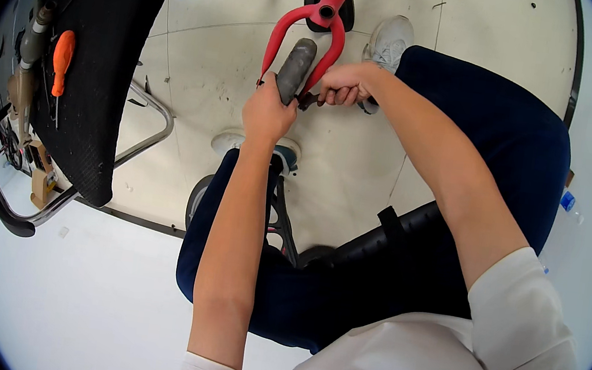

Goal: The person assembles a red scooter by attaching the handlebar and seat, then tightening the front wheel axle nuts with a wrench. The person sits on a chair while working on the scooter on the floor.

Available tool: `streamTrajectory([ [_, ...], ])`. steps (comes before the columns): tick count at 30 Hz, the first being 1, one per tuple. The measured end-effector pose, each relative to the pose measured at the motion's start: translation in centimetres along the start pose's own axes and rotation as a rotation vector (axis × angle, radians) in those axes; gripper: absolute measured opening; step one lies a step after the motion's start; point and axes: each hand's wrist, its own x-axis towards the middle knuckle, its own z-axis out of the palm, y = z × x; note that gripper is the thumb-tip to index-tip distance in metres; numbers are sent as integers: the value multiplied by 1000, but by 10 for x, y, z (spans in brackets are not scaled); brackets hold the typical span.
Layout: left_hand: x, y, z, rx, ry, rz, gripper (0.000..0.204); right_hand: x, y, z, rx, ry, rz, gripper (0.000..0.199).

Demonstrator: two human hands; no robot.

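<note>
A red fork (337,38) with two curved prongs reaches down from the top of the view. Between its prongs sits a dusty dark grey piece (297,67), rounded at the top, like a small wheel seen edge-on. My left hand (269,111) is closed around its lower end, close to the left prong's tip. My right hand (346,85) is a closed fist at the right prong's tip, gripping a short dark tool (308,101) that touches the prong's end. Most of the tool is hidden by my fingers, so its kind cannot be told.
At left stands a black chair seat (90,86) carrying an orange-handled screwdriver (62,64) and other tools. Its metal legs (150,141) curve over the tiled floor. My shoes flank the fork. A black tube (377,243) lies by my legs; a plastic bottle (570,205) is at right.
</note>
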Motion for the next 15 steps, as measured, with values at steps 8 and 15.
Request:
streamTrajectory([
  [8,2,1,2,-14,10,16,45,-25,10,7,-114,191,-114,10],
  [15,2,4,-1,-3,12,-5,46,8,76,68,15,491,-327,9],
])
